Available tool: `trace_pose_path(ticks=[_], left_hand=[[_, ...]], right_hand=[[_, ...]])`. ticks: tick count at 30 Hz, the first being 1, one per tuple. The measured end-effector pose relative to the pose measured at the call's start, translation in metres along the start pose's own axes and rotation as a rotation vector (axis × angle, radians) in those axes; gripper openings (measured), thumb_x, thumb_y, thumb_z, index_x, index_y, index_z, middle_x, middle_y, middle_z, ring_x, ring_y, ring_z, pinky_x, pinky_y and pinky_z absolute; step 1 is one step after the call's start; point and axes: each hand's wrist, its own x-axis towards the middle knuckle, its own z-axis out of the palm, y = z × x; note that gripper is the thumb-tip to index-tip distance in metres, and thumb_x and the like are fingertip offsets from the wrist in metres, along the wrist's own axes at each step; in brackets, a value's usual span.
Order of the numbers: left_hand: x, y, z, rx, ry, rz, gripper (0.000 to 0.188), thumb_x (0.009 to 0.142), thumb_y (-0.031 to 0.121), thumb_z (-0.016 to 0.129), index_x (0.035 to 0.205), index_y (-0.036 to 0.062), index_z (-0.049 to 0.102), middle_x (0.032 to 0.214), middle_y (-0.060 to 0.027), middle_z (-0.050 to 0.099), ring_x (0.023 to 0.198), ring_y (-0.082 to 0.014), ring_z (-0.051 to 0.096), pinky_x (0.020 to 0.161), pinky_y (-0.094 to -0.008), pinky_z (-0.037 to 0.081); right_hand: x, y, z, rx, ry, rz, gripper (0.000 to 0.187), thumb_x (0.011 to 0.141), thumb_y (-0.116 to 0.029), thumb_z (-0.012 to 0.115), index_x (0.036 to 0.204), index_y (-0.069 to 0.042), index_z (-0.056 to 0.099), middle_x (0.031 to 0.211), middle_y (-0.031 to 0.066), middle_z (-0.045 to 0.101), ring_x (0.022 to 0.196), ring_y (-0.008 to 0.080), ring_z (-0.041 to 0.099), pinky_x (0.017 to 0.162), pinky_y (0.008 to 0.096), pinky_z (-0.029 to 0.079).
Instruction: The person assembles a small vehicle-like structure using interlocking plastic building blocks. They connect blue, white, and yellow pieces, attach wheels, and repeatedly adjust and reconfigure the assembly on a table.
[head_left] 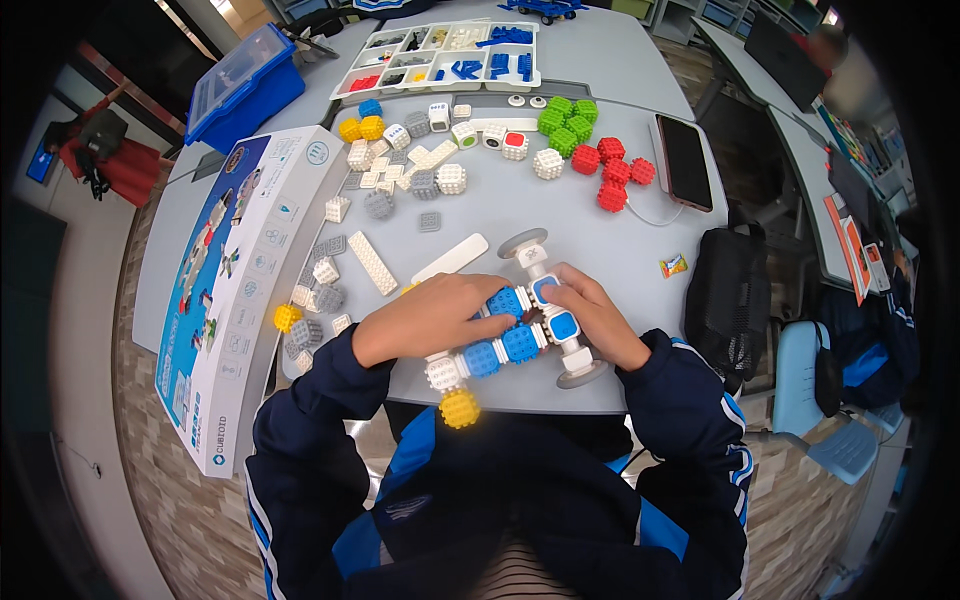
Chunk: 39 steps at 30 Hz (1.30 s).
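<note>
Left hand [432, 315] is closed over the long side of a model of studded blue and white plastic cube blocks [521, 342], back of the hand up, fingertips partly hidden. Right hand [597, 312] grips the wheel end, thumb on a white cube with a blue square face [545, 290]; its other fingers are mostly out of sight. Model is at the near table edge [600, 398], in front of the torso; can't tell if it rests there or is lifted. Two grey-rimmed wheels [522, 242] sit at opposite ends of the axle line; a yellow studded block [459, 408] hangs at the near left end. Step in hand looks like fitting or adjusting joints by the wheels. Next move probably calls for bracing the blue row with the left while the right presses or turns squarely, without popping neighbouring cubes loose.
</note>
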Motion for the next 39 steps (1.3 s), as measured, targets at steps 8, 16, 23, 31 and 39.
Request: trace_pose_path(ticks=[8,16,23,31,39], left_hand=[[0.003,0.001,0.005,0.061,0.043,0.045,0.049,0.099,0.040,0.063,0.129,0.0013,0.064,0.103,-0.0220,0.072,0.089,-0.0387,0.070,0.081,-0.0424,0.054],[0.001,0.003,0.013,0.177,0.060,0.064,0.051,0.100,0.046,0.061,0.130,0.0047,0.064,0.103,-0.0187,0.074,0.088,-0.0367,0.071,0.076,-0.0427,0.054],[-0.002,0.002,0.016,0.185,0.105,0.077,0.050,0.101,0.045,0.060,0.130,0.0051,0.064,0.103,-0.0182,0.074,0.087,-0.0365,0.071,0.076,-0.0426,0.054],[-0.002,-0.001,0.011,0.139,0.141,0.077,0.050,0.100,0.045,0.061,0.131,0.0053,0.065,0.103,-0.0187,0.074,0.088,-0.0362,0.071,0.077,-0.0422,0.054],[0.001,0.002,0.016,0.140,0.124,0.081,0.051,0.100,0.046,0.061,0.132,0.0061,0.065,0.106,-0.0184,0.074,0.088,-0.0358,0.072,0.077,-0.0407,0.055]], right_hand=[[-0.005,-0.004,0.003,0.072,-0.047,0.044,0.028,0.107,-0.028,0.056,0.118,-0.003,0.055,0.094,0.0102,0.070,0.070,0.0160,0.073,0.055,0.0296,0.061],[-0.008,-0.001,0.005,0.081,-0.097,0.043,0.035,0.110,-0.032,0.047,0.127,-0.002,0.051,0.097,0.0111,0.069,0.069,0.0162,0.072,0.055,0.0296,0.061],[-0.009,-0.004,0.006,0.022,-0.105,0.057,0.040,0.111,-0.036,0.044,0.131,-0.003,0.051,0.099,0.0110,0.068,0.069,0.0156,0.072,0.058,0.0272,0.060],[-0.009,-0.010,0.005,0.047,-0.127,0.059,0.036,0.109,-0.034,0.047,0.123,0.000,0.052,0.097,0.0129,0.069,0.070,0.0197,0.073,0.058,0.0304,0.062],[-0.010,-0.006,0.006,0.041,-0.074,0.038,0.043,0.110,-0.038,0.044,0.130,-0.001,0.052,0.097,0.0122,0.070,0.069,0.0178,0.073,0.058,0.0291,0.062]])
